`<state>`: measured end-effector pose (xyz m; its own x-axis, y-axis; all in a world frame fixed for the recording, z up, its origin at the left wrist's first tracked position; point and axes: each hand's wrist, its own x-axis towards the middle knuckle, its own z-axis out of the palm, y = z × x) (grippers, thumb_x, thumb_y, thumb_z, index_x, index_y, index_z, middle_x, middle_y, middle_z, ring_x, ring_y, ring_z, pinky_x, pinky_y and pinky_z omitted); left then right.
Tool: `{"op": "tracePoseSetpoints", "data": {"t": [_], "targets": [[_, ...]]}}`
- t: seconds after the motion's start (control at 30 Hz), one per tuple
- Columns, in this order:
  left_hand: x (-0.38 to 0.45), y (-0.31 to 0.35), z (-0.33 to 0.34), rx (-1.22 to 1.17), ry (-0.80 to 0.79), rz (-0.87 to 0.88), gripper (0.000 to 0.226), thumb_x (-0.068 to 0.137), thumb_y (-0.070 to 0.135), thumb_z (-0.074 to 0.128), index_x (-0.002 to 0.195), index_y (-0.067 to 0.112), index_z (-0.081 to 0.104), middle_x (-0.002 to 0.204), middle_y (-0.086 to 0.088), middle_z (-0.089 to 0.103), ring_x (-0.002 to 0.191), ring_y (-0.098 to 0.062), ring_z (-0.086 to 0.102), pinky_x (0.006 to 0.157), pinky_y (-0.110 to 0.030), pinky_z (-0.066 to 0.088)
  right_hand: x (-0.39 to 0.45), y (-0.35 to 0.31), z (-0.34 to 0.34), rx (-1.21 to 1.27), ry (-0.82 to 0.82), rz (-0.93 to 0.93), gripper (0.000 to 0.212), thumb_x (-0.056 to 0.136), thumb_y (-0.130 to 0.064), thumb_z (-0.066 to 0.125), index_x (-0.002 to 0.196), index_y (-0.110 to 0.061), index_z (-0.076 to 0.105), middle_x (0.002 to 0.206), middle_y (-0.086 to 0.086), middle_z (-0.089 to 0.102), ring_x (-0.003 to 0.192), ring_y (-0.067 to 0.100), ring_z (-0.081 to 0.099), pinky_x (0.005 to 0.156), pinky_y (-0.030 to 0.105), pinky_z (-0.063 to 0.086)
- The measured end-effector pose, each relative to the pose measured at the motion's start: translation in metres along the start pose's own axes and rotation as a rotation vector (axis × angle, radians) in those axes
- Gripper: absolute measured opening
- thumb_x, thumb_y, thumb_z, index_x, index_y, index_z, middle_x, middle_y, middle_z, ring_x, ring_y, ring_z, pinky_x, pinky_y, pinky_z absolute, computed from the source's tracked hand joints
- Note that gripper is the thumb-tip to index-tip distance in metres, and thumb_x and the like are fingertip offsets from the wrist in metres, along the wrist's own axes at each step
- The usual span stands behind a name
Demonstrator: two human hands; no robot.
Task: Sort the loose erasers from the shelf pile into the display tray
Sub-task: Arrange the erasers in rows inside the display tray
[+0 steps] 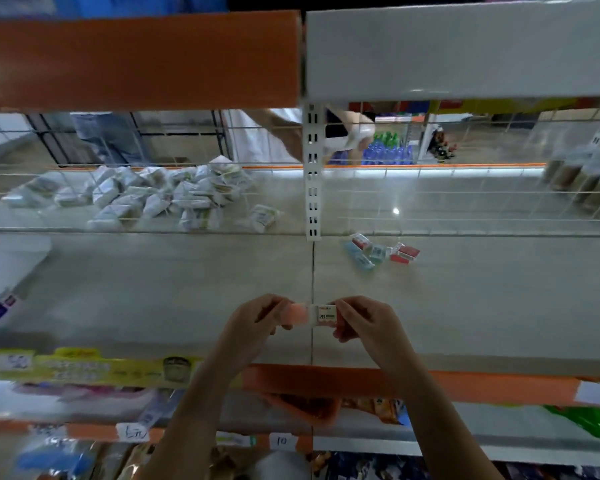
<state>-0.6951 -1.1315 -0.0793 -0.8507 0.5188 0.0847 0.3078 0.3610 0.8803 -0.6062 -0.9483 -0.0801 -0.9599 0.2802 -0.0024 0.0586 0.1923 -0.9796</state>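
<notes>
Lower centre of the frame: our left hand [253, 320] and right hand [364, 322] meet over the pale shelf [153, 289], both pinching one pink eraser [309, 316] by its ends. Its white paper sleeve, marked 2B, sits toward the right hand; the bare pink end is at the left fingertips. Right of centre, further back on the shelf, we note a small pile of loose erasers [378, 252], red and blue wrappers. Upper left, behind wire mesh, lies a heap of white packets [160, 195]. An orange basket [305, 407] shows below the shelf edge, between our forearms.
</notes>
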Motion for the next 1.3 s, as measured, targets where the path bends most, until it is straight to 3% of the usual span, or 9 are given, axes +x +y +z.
{"op": "tracePoseSetpoints", "data": {"t": [0.27, 0.37, 0.53, 0.67, 0.83, 0.93, 1.03, 1.1, 1.3], "targets": [[-0.035, -0.035, -0.090, -0.028, 0.098, -0.055, 0.023, 0.095, 0.011, 0.051, 0.086, 0.029, 0.063, 0.059, 0.014, 0.065, 0.050, 0.001, 0.047, 0.052, -0.015, 0.038, 0.020, -0.029, 0.094, 0.066, -0.128, -0.013, 0.018, 0.093, -0.006, 0.051, 0.085, -0.015, 0.064, 0.068, 0.004, 0.065, 0.053, 0.007, 0.062, 0.054, 0.017, 0.052], [-0.057, -0.052, -0.138, -0.024, 0.153, -0.070, 0.022, 0.094, 0.012, 0.052, 0.082, 0.028, 0.062, 0.056, 0.014, 0.064, 0.048, 0.003, 0.047, 0.051, -0.013, 0.038, 0.024, -0.043, 0.148, 0.059, -0.158, -0.045, 0.014, 0.093, -0.006, 0.052, 0.088, -0.006, 0.065, 0.063, 0.005, 0.063, 0.051, 0.009, 0.061, 0.051, 0.018, 0.050], [-0.093, -0.087, -0.231, 0.012, 0.194, -0.129, 0.016, 0.094, 0.019, 0.055, 0.080, 0.025, 0.060, 0.052, 0.018, 0.061, 0.045, 0.002, 0.046, 0.048, -0.013, 0.035, 0.024, -0.076, 0.249, 0.049, -0.238, -0.073, 0.015, 0.092, -0.004, 0.053, 0.084, -0.008, 0.066, 0.061, 0.005, 0.063, 0.049, 0.007, 0.059, 0.050, 0.018, 0.049], [-0.124, -0.110, -0.305, 0.104, 0.217, -0.122, 0.019, 0.095, 0.018, 0.052, 0.081, 0.027, 0.062, 0.053, 0.019, 0.061, 0.050, 0.000, 0.048, 0.051, -0.013, 0.037, 0.027, -0.097, 0.327, -0.008, -0.281, -0.120, 0.019, 0.090, -0.010, 0.058, 0.078, -0.022, 0.068, 0.057, -0.004, 0.064, 0.050, 0.007, 0.060, 0.054, 0.021, 0.051], [-0.154, -0.142, -0.380, 0.117, 0.291, -0.176, 0.018, 0.094, 0.014, 0.051, 0.087, 0.024, 0.064, 0.059, 0.016, 0.063, 0.052, 0.008, 0.051, 0.053, -0.011, 0.037, 0.032, -0.122, 0.409, 0.070, -0.365, -0.097, 0.012, 0.089, -0.005, 0.057, 0.083, -0.011, 0.066, 0.061, -0.001, 0.064, 0.049, 0.002, 0.060, 0.052, 0.014, 0.050], [-0.169, -0.169, -0.418, 0.142, 0.315, -0.190, 0.016, 0.095, 0.015, 0.050, 0.094, 0.017, 0.066, 0.071, 0.000, 0.065, 0.055, 0.002, 0.051, 0.054, -0.013, 0.037, 0.039, -0.134, 0.450, 0.045, -0.393, -0.136, 0.018, 0.088, -0.010, 0.060, 0.077, -0.023, 0.067, 0.064, -0.007, 0.067, 0.054, 0.002, 0.062, 0.056, 0.013, 0.050], [-0.179, -0.193, -0.453, 0.087, 0.357, -0.195, 0.016, 0.095, 0.013, 0.050, 0.098, 0.016, 0.066, 0.076, 0.003, 0.066, 0.066, -0.006, 0.057, 0.057, -0.016, 0.041, 0.055, -0.146, 0.490, 0.017, -0.409, -0.178, 0.022, 0.086, -0.016, 0.063, 0.072, -0.034, 0.068, 0.060, -0.014, 0.067, 0.060, 0.001, 0.062, 0.061, 0.015, 0.050], [-0.182, -0.206, -0.476, 0.065, 0.381, -0.196, 0.018, 0.095, 0.011, 0.050, 0.094, 0.021, 0.065, 0.072, 0.007, 0.066, 0.064, -0.005, 0.056, 0.058, -0.016, 0.042, 0.068, -0.152, 0.518, 0.038, -0.424, -0.184, 0.021, 0.085, -0.017, 0.064, 0.072, -0.033, 0.069, 0.064, -0.012, 0.070, 0.065, 0.010, 0.066, 0.067, 0.025, 0.054], [-0.171, -0.245, -0.555, 0.129, 0.379, -0.231, 0.016, 0.094, 0.016, 0.053, 0.092, 0.027, 0.065, 0.078, 0.005, 0.065, 0.067, -0.004, 0.057, 0.060, -0.016, 0.042, 0.108, -0.175, 0.600, 0.055, -0.467, -0.219, 0.013, 0.087, -0.010, 0.063, 0.083, -0.021, 0.068, 0.069, -0.004, 0.071, 0.067, 0.015, 0.069, 0.070, 0.027, 0.058]]}}
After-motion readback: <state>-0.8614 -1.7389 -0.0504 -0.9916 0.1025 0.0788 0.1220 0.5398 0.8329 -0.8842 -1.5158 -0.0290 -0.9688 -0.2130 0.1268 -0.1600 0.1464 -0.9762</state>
